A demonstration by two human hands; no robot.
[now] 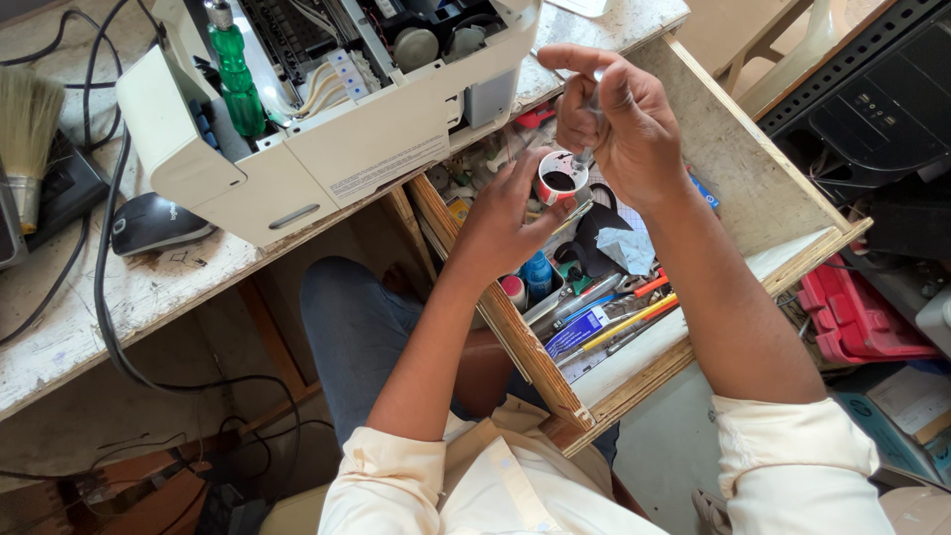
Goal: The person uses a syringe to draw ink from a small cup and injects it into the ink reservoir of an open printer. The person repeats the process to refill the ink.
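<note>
Basking in bright daylight: a worn, paint-flecked white tabletop [149, 297], a plywood drawer [738, 168] standing pulled open beneath it, black cables [109, 327] trailing down to the shadowed floor [119, 466]

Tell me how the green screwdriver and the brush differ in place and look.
The green screwdriver has a translucent green handle; the brush has pale bristles spreading from a metal band. The screwdriver rests on the opened printer; the brush lies on the table at the far left. Neither hand touches either.

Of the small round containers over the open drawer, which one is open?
The red-and-white pot held in the left hand shows its dark contents; the two standing in the drawer have caps on.
</note>
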